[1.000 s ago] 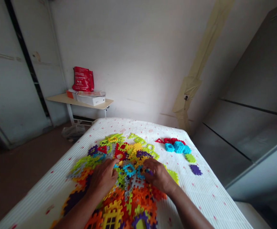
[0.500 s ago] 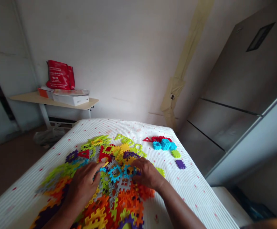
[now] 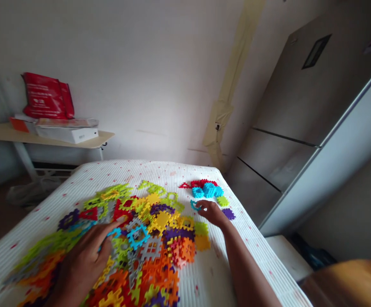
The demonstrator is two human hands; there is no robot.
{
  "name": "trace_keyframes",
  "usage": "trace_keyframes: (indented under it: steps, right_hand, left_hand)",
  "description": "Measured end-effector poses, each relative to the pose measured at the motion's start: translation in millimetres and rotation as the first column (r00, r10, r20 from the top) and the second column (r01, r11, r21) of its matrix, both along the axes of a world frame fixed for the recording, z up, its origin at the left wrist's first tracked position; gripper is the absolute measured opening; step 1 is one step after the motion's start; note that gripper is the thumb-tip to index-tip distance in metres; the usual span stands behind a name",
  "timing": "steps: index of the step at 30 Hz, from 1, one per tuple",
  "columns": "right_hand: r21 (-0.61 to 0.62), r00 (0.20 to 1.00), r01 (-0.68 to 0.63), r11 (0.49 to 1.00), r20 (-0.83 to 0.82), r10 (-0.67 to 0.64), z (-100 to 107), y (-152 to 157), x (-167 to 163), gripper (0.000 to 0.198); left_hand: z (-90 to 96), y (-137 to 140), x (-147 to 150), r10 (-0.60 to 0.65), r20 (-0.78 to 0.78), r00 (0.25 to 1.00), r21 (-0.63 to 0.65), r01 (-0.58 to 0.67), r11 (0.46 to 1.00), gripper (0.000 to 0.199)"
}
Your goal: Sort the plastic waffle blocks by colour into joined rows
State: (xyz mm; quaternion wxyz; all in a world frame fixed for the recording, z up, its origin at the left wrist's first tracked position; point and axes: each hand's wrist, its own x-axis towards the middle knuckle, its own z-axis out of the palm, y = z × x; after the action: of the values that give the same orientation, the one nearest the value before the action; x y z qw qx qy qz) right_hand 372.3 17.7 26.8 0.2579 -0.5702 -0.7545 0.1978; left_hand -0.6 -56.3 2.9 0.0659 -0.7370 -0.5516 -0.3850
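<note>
A light-blue toothed building tile is pinched in the fingers of my right hand, just above the cloth beside the small sorted groups. My left hand rests over the left side of a heap of mixed toothed tiles, its index finger stretched out and thumb apart. Close to its fingertips lies a light-blue piece. A light-blue open-centred tile and a grey window tile lie on the heap. Near my right hand sit a light-blue stack, red pieces, a green tile and a purple tile.
A white ribbed cloth with red dots covers the table. At the left, a side table bears a red bag and a white box. A tall grey fridge stands beyond the right edge.
My right hand has moved from the heap rightward and away from me, carrying a light-blue tile. My left hand stays over the heap. The view has turned slightly right.
</note>
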Motion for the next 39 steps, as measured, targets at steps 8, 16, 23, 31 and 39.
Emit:
trace_keyframes:
  steps: [8,16,23,31,39]
  right_hand:
    - [-0.225,0.969,0.073,0.972,-0.215,-0.123,-6,5,11,0.027]
    - [0.014,0.948,0.316,0.949,0.038,-0.316,-15,10,15,0.032]
    - [0.098,0.795,0.529,0.843,0.29,-0.533,-8,1,-2,0.032]
    - [0.168,0.709,0.549,0.819,0.426,-0.562,-19,-3,-34,0.042]
    - [0.132,0.738,0.551,0.824,0.383,-0.555,5,-2,-24,0.03]
  left_hand:
    - [4.6,-4,3,-0.063,0.088,0.994,0.067,0.057,0.996,0.029]
    - [11.9,-5,8,-0.105,0.078,0.991,0.097,0.097,0.991,0.03]
    - [7.0,-4,5,-0.105,0.072,0.992,0.101,0.098,0.99,0.031]
    - [10.0,-5,8,-0.091,0.083,0.992,0.1,0.083,0.992,0.031]
    - [6.8,-5,8,-0.07,0.096,0.993,0.089,0.062,0.994,0.033]
